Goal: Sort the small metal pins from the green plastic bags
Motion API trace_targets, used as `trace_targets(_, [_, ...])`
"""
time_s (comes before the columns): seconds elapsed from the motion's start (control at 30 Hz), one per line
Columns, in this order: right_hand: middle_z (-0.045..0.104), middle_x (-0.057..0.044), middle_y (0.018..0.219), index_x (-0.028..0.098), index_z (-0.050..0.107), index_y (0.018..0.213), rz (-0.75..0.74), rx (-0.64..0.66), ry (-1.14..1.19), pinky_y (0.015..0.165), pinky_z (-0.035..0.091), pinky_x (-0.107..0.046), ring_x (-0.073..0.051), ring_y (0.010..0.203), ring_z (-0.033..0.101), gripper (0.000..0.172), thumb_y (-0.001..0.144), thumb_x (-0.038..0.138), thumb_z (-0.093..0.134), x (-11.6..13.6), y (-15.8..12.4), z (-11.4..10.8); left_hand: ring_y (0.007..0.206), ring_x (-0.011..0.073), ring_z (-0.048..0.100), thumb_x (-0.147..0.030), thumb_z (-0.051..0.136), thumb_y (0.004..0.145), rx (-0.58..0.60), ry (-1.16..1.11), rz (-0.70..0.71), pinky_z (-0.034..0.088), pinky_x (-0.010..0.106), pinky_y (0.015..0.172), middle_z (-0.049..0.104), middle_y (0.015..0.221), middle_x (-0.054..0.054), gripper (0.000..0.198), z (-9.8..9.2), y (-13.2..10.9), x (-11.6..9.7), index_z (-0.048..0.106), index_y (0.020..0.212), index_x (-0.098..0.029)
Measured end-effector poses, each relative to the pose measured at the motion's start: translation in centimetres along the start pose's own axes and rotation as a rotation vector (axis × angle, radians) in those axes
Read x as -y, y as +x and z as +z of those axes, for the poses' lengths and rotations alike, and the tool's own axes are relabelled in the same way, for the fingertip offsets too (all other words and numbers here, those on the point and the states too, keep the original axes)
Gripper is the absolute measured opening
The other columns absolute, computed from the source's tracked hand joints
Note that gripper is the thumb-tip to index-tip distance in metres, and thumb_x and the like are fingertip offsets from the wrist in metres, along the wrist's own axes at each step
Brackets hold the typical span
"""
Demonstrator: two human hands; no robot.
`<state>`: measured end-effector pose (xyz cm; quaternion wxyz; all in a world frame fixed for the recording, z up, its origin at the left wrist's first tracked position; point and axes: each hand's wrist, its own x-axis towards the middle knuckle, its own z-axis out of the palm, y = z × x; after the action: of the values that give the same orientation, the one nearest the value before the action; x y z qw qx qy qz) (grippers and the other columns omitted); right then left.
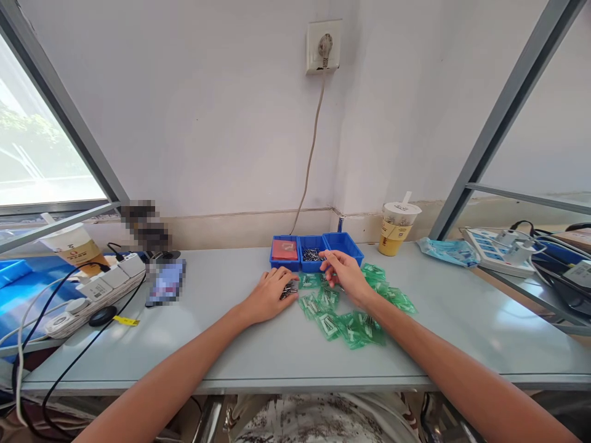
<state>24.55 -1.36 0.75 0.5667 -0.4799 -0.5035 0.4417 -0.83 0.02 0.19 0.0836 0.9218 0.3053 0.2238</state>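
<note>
Head view: the work is shown partway through. Going left to right, a paper cup (74,247) and a white power strip (99,288) are set at the left end of the grey surface (221,344), well apart from the hands. The left hand (268,296) is laid palm down on the surface, its fingers curled together over a small cluster of metal parts (290,289) that is only partly seen at the fingertips; whether the parts are actually clamped cannot be told. Just behind the hands three blue bins (316,250) are lined up: a red item is held in the left one, dark metal pieces in the middle one, and the right one appears bare. The right hand (345,275) is raised slightly above the surface, its fingers loosely apart and bent downward over the nearest of the green plastic bags (351,311), none being pinched as far as can be seen. The bags are spread in a loose heap beneath and right of that hand, so many are judged yet to be handled. An iced drink cup (396,230) is stood further right.
</note>
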Motion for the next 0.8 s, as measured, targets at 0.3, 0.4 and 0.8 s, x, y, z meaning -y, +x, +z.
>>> trace_targets(0.3, [0.066, -0.006, 0.104, 0.027, 0.072, 0.115, -0.584, 0.421, -0.829, 0.089, 0.048, -0.039, -0.025, 0.101, 0.058, 0.02, 0.1, 0.036, 0.062, -0.2, -1.9, 1.0, 0.107, 0.0257, 0.055, -0.04, 0.057, 0.1, 0.012, 0.034, -0.1, 0.039, 0.042, 0.094, 0.063, 0.114, 0.005, 0.021, 0.0, -0.5, 0.0, 0.059, 0.113, -0.023])
trace_targets(0.4, [0.065, -0.007, 0.11, 0.027, 0.07, 0.121, -0.615, 0.493, -0.905, 0.092, 0.046, -0.04, -0.025, 0.104, 0.056, 0.023, 0.103, 0.034, 0.059, -0.6, -1.9, 1.2, 0.106, 0.0245, 0.055, -0.032, 0.053, 0.102, 0.009, -0.021, -0.08, 0.039, 0.041, 0.094, 0.064, 0.112, 0.004, 0.014, 0.3, -0.4, 0.1, 0.059, 0.111, -0.023])
trace_targets(0.8, [0.06, -0.006, 0.109, 0.027, 0.07, 0.115, -0.552, 0.449, -0.987, 0.089, 0.043, -0.037, -0.024, 0.1, 0.053, 0.017, 0.1, 0.035, 0.064, -1.4, -1.3, 1.3, 0.097, 0.0221, 0.056, -0.028, 0.057, 0.099, 0.01, -0.252, -0.072, 0.045, 0.037, 0.09, 0.066, 0.106, 0.004, 0.012, 0.4, 0.1, 0.3, 0.059, 0.11, -0.023])
